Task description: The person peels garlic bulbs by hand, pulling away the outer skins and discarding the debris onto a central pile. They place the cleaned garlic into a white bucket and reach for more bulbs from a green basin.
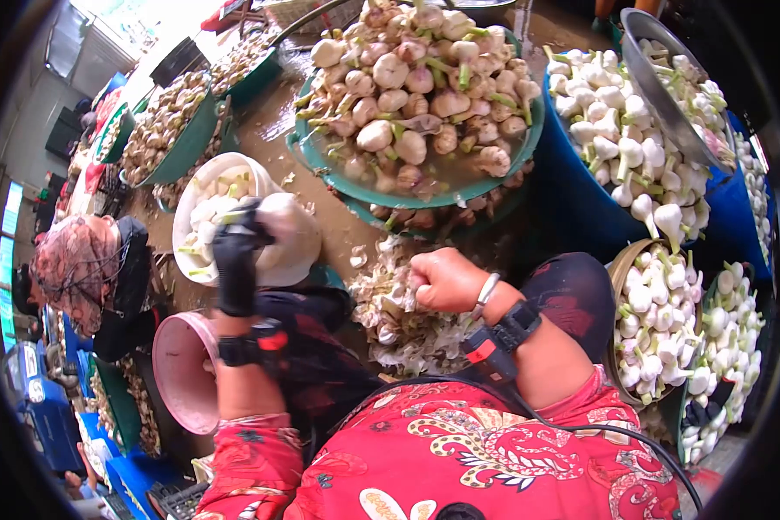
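My left hand (241, 256), in a black glove, is over the right side of a white bucket (299, 247) of peeled garlic. A pale, round garlic bulb (282, 215), blurred by motion, shows at its fingertips, and the fingers look closed on it. My right hand (449, 279), bare with a bangle at the wrist, is curled into a fist above a heap of garlic skins (407, 334). Whatever the fist may hold is hidden. Beyond both hands, a green tub (533, 147) holds a tall pile of unpeeled garlic bulbs (412, 104) in murky water.
A pink bucket (172, 373) lies beside my left forearm. On the right, a blue tub (572, 195) and a basket (620, 286) hold white garlic, with a metal basin (667, 95) above. Another person (82, 269) is at the left, near more garlic tubs (182, 152).
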{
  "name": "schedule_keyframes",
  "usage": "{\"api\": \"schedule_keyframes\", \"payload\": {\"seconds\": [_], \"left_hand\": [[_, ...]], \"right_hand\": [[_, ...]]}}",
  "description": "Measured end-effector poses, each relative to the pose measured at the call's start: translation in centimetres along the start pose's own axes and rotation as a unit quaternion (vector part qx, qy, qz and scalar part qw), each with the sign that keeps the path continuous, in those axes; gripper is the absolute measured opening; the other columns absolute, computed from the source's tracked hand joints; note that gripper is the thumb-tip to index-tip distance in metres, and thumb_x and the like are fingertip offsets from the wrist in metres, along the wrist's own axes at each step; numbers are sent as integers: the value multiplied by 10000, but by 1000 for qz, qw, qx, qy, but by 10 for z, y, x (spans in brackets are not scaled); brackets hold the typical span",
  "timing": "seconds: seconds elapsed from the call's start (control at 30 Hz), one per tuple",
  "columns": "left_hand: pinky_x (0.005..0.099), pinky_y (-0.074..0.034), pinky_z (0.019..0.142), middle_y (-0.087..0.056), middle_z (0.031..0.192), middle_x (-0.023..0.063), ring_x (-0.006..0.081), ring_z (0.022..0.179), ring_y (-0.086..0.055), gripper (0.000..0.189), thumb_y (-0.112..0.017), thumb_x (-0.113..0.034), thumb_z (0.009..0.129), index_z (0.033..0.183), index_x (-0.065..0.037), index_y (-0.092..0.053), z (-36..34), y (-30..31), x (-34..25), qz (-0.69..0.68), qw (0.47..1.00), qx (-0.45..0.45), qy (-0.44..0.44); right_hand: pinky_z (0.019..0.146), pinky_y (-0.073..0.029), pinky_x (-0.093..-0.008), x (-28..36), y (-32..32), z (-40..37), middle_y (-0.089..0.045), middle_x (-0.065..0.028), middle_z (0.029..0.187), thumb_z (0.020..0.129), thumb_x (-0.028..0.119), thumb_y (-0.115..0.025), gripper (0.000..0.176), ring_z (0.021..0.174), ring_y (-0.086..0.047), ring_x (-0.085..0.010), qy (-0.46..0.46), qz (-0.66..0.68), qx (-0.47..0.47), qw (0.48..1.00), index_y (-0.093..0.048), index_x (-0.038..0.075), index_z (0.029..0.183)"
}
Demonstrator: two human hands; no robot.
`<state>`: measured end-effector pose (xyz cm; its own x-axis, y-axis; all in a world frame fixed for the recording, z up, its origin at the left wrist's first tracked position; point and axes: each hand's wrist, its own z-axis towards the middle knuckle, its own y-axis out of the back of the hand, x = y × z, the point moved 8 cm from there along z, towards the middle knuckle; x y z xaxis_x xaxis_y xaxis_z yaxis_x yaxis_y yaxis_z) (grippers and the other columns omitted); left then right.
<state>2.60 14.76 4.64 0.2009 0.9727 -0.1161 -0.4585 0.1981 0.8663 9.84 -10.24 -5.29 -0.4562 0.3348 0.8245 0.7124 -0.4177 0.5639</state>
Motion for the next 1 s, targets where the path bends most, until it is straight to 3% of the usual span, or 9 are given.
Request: {"api": "schedule_keyframes", "payload": {"seconds": [0.03, 0.07, 0.13, 0.33, 0.47, 0.53, 0.67, 0.87, 1.0], "left_hand": [[268, -493, 687, -647, 928, 57, 129, 766, -600, 283, -531, -101, 918, 1164, 33, -568, -2, 22, 41, -185, 964, -84, 171], [265, -491, 723, -645, 969, 55, 129, 813, -601, 291, -542, -102, 913, 1170, 32, -566, -14, 26, 75, -357, 860, -157, 331], [269, -476, 799, -631, 1035, 68, 135, 900, -587, 299, -550, -88, 902, 1176, 30, -567, -9, 32, 88, -281, 881, -177, 338], [357, -496, 770, -648, 933, 169, 274, 868, -643, 276, -668, -83, 771, 1044, -50, -655, 75, -112, -67, -273, 941, 110, 165], [382, -494, 757, -638, 961, 133, 315, 874, -618, 374, -654, -102, 738, 1111, -95, -644, 134, -171, -126, -199, 967, 159, 10], [419, -465, 807, -624, 1046, 113, 314, 961, -592, 445, -635, -175, 738, 1180, -131, -607, 142, -198, -147, -5, 960, 252, -119], [434, -396, 921, -548, 1168, 91, 333, 1069, -522, 558, -694, -305, 680, 1224, -264, -574, 139, -209, -141, 78, 911, 392, -100], [446, -414, 845, -546, 1154, 103, 325, 1027, -545, 421, -597, -257, 755, 1175, -273, -609, 131, -194, -121, 25, 931, 360, -58], [427, -473, 709, -634, 971, 89, 321, 884, -611, 368, -633, -245, 741, 1105, -191, -641, 141, -195, -143, -48, 959, 267, -82]], "right_hand": [[611, -474, -423, 0, -2, 0, -595, -199, 689, 670, 110, -606, 87, 682, -598, -379, -9, -3, 20, 1000, -565, 38, 697], [591, -465, -383, -7, -6, 0, -590, -177, 684, 674, 61, -576, 50, 647, -589, -331, -18, 14, 19, 1000, -568, 38, 718], [610, -482, -375, -16, -7, 0, -616, -175, 713, 698, 85, -574, 89, 668, -610, -327, -15, 12, -22, 1000, -613, 45, 768], [667, -480, -448, -19, 31, 1, -623, -174, 737, 718, 160, -571, 107, 726, -607, -367, -95, 52, -154, 982, -617, 65, 736], [645, -500, -381, -24, 50, -7, -628, -168, 736, 711, 122, -578, 128, 696, -624, -329, -85, 39, -226, 969, -622, 27, 785], [659, -499, -380, -22, 56, -10, -620, -175, 760, 710, 118, -576, 137, 709, -615, -335, -77, 53, -239, 967, -617, 21, 798], [663, -492, -396, -22, 67, -15, -605, -167, 767, 713, 121, -579, 131, 714, -602, -340, -95, 52, -267, 958, -614, 27, 798], [655, -494, -372, -22, 72, -15, -610, -152, 749, 724, 107, -585, 118, 687, -604, -313, -61, 70, -300, 949, -615, 17, 794], [638, -491, -334, -26, 74, -16, -617, -132, 725, 728, 77, -605, 84, 664, -610, -264, -65, 114, -352, 927, -613, 11, 780]]}}
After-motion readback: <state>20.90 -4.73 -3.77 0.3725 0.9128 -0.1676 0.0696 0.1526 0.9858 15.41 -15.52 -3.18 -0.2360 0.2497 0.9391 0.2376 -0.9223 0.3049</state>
